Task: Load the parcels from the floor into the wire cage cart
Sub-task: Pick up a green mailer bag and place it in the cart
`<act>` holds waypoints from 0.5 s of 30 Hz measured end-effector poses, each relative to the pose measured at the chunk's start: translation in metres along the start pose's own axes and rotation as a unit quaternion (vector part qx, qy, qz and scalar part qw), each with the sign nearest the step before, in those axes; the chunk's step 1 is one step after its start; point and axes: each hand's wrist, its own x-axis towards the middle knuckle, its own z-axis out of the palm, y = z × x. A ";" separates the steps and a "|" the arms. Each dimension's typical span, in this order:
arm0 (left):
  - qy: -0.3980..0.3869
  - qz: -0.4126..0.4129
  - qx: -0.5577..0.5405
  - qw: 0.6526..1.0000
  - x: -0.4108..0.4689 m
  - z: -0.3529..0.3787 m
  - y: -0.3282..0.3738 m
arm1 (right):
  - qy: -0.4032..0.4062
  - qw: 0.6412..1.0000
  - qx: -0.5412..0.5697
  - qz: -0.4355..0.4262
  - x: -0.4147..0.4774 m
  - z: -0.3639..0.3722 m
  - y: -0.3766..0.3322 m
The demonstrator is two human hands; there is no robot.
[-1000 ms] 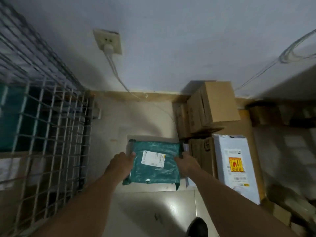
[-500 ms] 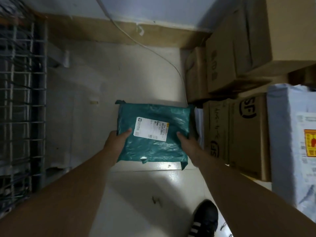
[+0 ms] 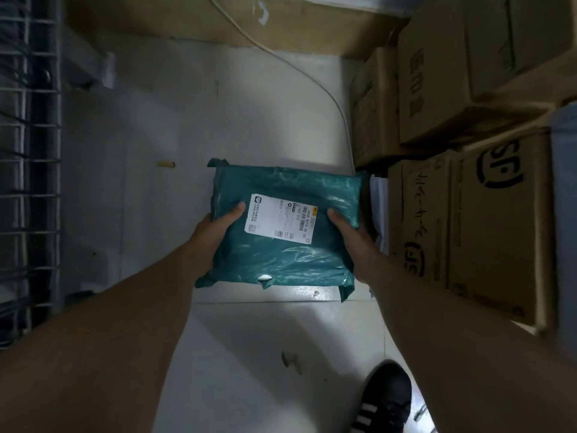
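- At the centre of the view, a teal plastic mailer parcel (image 3: 281, 260) lies flat between both hands over the white tiled floor (image 3: 249, 339). Whether its underside touches the tiles cannot be told.
- Its white printed shipping label (image 3: 279, 218) faces up, with barcodes visible.
- Left grip (image 3: 215, 226), a bare hand, is clamped on the parcel's left edge. The thumb lies on the top face just beside the label, and the fingers are hidden beneath.
- Right grip (image 3: 352, 242), also bare, is clamped on the parcel's right edge. The thumb lies on top near the label's right end, and the fingers are hidden beneath.
- A grey wire cage cart (image 3: 28, 151) stands along the left edge of the view, well apart from the parcel. The parcel is outside it.
- A brown cardboard box printed with black "SF" logos (image 3: 468, 229) stands on the right, near the right grip.
- More plain brown cardboard boxes (image 3: 468, 57) are stacked beyond it, against the wall.
- A thin white cable (image 3: 312, 76) runs from the top of the view down behind the boxes.
- A black shoe with white stripes (image 3: 387, 398) is planted on the floor at lower right.
- A small tan scrap (image 3: 165, 164) lies on the tiles left of the parcel.
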 end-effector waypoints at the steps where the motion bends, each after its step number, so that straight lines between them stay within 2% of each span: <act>1: -0.001 0.003 0.000 1.000 -0.002 -0.002 0.000 | -0.009 1.000 0.004 0.003 -0.002 -0.001 0.000; 7: 0.025 0.007 0.006 1.000 -0.032 -0.018 0.028 | -0.063 0.998 0.015 -0.004 -0.034 0.014 -0.035; 11: 0.066 0.059 -0.018 0.996 -0.084 -0.020 0.073 | -0.081 0.996 -0.002 -0.031 -0.074 0.036 -0.090; 15: 0.065 0.126 -0.026 0.990 -0.152 -0.009 0.144 | -0.069 0.995 -0.009 -0.077 -0.133 0.048 -0.166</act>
